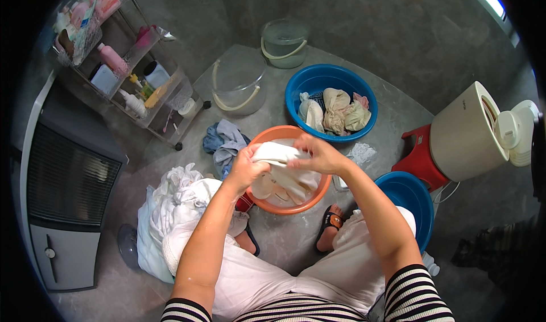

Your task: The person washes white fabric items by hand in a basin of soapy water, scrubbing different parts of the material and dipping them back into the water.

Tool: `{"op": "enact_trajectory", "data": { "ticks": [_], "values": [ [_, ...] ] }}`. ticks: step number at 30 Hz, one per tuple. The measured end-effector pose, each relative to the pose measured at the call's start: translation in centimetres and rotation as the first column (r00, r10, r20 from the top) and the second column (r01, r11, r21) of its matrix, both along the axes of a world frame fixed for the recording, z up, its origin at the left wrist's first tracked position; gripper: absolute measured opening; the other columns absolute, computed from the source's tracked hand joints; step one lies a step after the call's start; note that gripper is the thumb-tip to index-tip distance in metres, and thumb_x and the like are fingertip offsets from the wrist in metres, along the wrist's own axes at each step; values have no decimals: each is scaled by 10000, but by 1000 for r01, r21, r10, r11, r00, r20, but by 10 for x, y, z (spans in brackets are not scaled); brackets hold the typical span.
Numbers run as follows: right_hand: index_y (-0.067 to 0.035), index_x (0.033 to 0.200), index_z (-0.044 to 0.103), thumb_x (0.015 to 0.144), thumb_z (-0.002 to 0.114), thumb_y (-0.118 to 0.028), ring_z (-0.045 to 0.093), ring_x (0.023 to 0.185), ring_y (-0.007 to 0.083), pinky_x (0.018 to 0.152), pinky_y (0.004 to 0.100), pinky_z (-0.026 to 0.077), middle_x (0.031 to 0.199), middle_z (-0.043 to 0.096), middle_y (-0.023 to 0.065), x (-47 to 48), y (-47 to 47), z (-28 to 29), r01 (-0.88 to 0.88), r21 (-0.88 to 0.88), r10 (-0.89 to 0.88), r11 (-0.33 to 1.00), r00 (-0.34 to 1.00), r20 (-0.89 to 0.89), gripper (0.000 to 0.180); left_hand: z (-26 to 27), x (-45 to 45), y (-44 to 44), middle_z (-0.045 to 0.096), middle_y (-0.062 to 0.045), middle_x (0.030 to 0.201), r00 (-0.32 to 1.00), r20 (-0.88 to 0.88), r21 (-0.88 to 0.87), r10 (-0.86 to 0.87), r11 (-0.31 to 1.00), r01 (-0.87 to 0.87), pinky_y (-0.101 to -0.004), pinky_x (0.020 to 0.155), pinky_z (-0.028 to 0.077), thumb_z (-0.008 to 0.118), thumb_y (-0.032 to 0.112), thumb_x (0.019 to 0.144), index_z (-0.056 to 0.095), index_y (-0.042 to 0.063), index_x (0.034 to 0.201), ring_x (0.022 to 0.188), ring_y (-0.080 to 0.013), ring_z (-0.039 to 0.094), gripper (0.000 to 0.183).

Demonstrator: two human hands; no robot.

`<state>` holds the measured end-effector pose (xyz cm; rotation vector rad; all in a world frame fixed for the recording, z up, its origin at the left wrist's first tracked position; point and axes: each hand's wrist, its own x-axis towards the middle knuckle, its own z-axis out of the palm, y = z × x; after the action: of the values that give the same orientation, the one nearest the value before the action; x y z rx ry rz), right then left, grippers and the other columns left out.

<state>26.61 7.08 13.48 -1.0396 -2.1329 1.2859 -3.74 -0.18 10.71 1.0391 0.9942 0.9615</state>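
My left hand (248, 167) grips the left end of a wet white cloth (288, 170) above an orange plastic basin (294, 210). At the cloth's upper right is my right hand (318, 153), slightly blurred, its thumb and fingers apart; whether it holds the fabric I cannot tell. The lower part of the cloth hangs into the basin, where whitish water shows around it. Blue and grey clothes (226, 145) lie on the floor beside the basin's left side. A large heap of white laundry (179, 207) is near my left forearm.
Beyond the basin, a blue tub (330, 137) holds several bundled garments. Two clear buckets (239, 83) (285, 45) stand at the back. A wheeled shelf (140, 53) with bottles is at left, a grey cabinet (64, 254) nearer. At right are a beige drum-shaped appliance (465, 130) and another blue tub (405, 194).
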Motion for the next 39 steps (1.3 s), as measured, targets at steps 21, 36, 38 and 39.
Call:
{"op": "enact_trajectory", "data": {
  "ticks": [21,36,38,39],
  "values": [
    [-60,1140,736,1217,723,-249,747,938,541,805,594,588,988,741,250,-87,-38,-38,447,396,-450,802,888,-91,205,-52,67,-2,862,-74,1370,762,493,-568,420,819,-85,-459,1073,714,599,411,1310,791,99,1455,1253,-247,845,394],
    [-29,1494,865,997,1038,-493,838,1338,303,1204,458,615,1385,908,170,-11,-7,4,-6,-172,31,985,989,146,702,2,3,-1,919,-103,1284,998,51,7,21,1000,-21,-384,1085,672,795,80,1065,868,-47,1379,1163,-195,861,347],
    [-31,1528,852,1024,1020,-450,825,1361,289,1234,452,600,1416,903,156,12,5,-36,-22,-223,69,974,977,202,677,-1,-4,12,916,-108,1310,974,225,3,35,999,-37,-395,1109,680,784,86,1086,862,-37,1385,1180,-205,870,333],
    [-37,1552,835,1051,996,-388,811,1376,260,1247,436,590,1452,887,141,8,9,-35,-7,-289,-7,957,999,-45,633,-3,-13,16,915,-111,1323,952,301,-6,52,999,-52,-401,1121,684,778,89,1097,860,-33,1388,1188,-210,874,326]
  ]
}}
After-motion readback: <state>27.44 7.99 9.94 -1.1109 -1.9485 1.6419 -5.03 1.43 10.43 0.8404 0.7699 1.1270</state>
